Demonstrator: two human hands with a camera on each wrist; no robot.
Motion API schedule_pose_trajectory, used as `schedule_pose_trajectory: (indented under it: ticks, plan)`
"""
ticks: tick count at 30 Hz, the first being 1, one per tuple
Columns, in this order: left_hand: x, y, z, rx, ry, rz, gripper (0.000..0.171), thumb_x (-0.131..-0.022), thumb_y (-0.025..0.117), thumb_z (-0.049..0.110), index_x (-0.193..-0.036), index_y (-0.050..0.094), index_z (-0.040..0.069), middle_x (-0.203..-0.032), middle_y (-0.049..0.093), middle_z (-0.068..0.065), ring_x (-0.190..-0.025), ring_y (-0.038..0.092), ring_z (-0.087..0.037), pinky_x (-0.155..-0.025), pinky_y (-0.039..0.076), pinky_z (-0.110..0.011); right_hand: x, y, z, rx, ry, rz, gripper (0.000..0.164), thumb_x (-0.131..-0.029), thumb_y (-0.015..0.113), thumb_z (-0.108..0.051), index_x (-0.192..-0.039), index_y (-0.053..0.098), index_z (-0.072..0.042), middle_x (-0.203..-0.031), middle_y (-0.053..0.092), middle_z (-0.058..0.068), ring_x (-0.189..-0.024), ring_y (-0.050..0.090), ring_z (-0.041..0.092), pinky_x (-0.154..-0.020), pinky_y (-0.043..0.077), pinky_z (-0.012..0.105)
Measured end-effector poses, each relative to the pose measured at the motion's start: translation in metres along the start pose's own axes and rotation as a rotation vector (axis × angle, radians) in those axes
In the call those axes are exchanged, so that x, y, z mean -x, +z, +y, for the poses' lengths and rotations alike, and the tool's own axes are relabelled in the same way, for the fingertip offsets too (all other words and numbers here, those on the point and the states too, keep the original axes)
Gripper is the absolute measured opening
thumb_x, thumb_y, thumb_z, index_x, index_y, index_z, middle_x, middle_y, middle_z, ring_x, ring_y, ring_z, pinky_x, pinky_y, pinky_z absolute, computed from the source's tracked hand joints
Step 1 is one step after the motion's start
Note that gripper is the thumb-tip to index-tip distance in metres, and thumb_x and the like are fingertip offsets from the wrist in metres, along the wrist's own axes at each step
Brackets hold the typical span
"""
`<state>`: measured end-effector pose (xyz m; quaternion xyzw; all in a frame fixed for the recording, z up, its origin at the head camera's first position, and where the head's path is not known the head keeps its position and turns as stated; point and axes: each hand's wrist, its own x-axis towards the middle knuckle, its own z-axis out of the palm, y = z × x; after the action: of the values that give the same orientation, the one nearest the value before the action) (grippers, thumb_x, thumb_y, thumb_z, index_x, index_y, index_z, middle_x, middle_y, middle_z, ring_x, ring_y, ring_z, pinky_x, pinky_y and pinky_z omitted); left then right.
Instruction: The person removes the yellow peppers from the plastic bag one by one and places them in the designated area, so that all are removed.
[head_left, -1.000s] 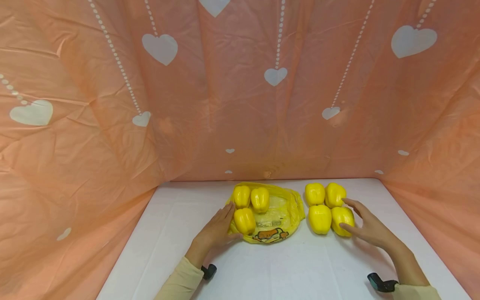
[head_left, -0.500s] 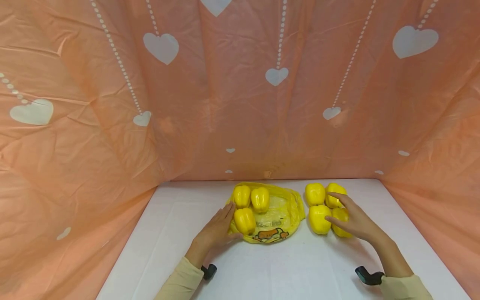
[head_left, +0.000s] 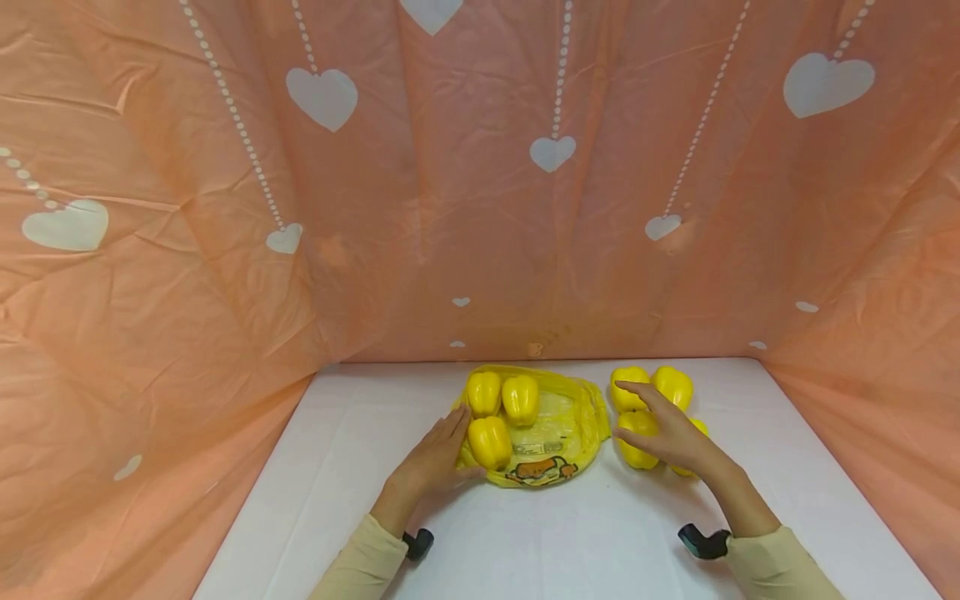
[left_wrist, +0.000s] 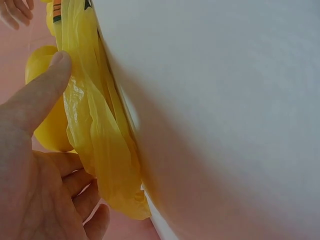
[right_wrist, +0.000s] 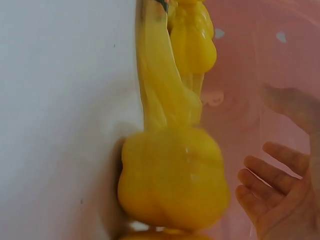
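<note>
We see the left hand [head_left: 433,461] spread against the yellow bag [head_left: 557,411], presumably steadying it; the right hand [head_left: 677,435], fingers parted, hovers over four loose peppers [head_left: 674,387].

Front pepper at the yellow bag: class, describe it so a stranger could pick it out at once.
On the white table, find the yellow plastic bag beside the left hand. At its left end, choose the front pepper: of three there, it sits nearest the bag's orange print, with two rear peppers side by side behind it.
</note>
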<state>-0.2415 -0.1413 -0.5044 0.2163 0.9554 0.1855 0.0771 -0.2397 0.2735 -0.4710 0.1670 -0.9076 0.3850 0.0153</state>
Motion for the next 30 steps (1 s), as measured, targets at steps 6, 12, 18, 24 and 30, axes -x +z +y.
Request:
schedule_pose_trajectory:
  ticks: [6,12,18,24,30]
  plan:
    - [0.001,0.0,0.0,-0.007,-0.001,-0.008,0.108,-0.098,0.077,0.05,-0.17,0.017,-0.003,-0.178,0.017,-0.02,-0.165,0.019,-0.035,-0.135,0.019,-0.05,-0.01,0.012,-0.007,-0.012,-0.015,-0.028,0.083,-0.097,0.082,-0.035,-0.164,0.04,-0.01,-0.168,0.038,0.024,-0.152,0.035,0.053,-0.118,0.03,0.079]
    - [0.001,-0.001,0.0,0.003,-0.004,-0.006,0.109,-0.097,0.078,0.05,-0.17,0.018,-0.003,-0.178,0.017,-0.019,-0.164,0.02,-0.035,-0.134,0.02,-0.05,-0.02,0.023,-0.017,0.004,-0.035,-0.023,0.082,-0.096,0.084,-0.036,-0.162,0.043,-0.011,-0.166,0.042,0.024,-0.151,0.037,0.054,-0.118,0.032,0.079]
    - [0.0,0.0,-0.001,0.016,-0.017,-0.008,0.109,-0.096,0.079,0.05,-0.17,0.018,-0.002,-0.178,0.017,-0.019,-0.164,0.02,-0.035,-0.134,0.02,-0.05,-0.034,0.034,-0.023,0.042,-0.113,-0.016,0.082,-0.094,0.085,-0.031,-0.16,0.044,-0.002,-0.161,0.047,0.024,-0.148,0.044,0.052,-0.118,0.037,0.075]
    - [-0.001,0.0,-0.002,0.028,-0.014,-0.009,0.11,-0.096,0.08,0.049,-0.17,0.017,-0.002,-0.178,0.017,-0.019,-0.164,0.02,-0.035,-0.134,0.02,-0.051,-0.047,0.047,-0.03,0.002,-0.06,-0.063,0.087,-0.094,0.085,-0.032,-0.162,0.04,-0.003,-0.164,0.043,0.024,-0.15,0.041,0.049,-0.12,0.036,0.073]
    - [0.0,0.0,-0.003,0.021,-0.018,-0.017,0.109,-0.097,0.078,0.05,-0.171,0.016,0.0,-0.179,0.016,-0.018,-0.165,0.019,-0.035,-0.134,0.02,-0.051,-0.057,0.059,-0.036,-0.009,-0.05,-0.088,0.09,-0.094,0.085,-0.035,-0.163,0.039,-0.003,-0.164,0.042,0.025,-0.15,0.041,0.05,-0.121,0.035,0.072]
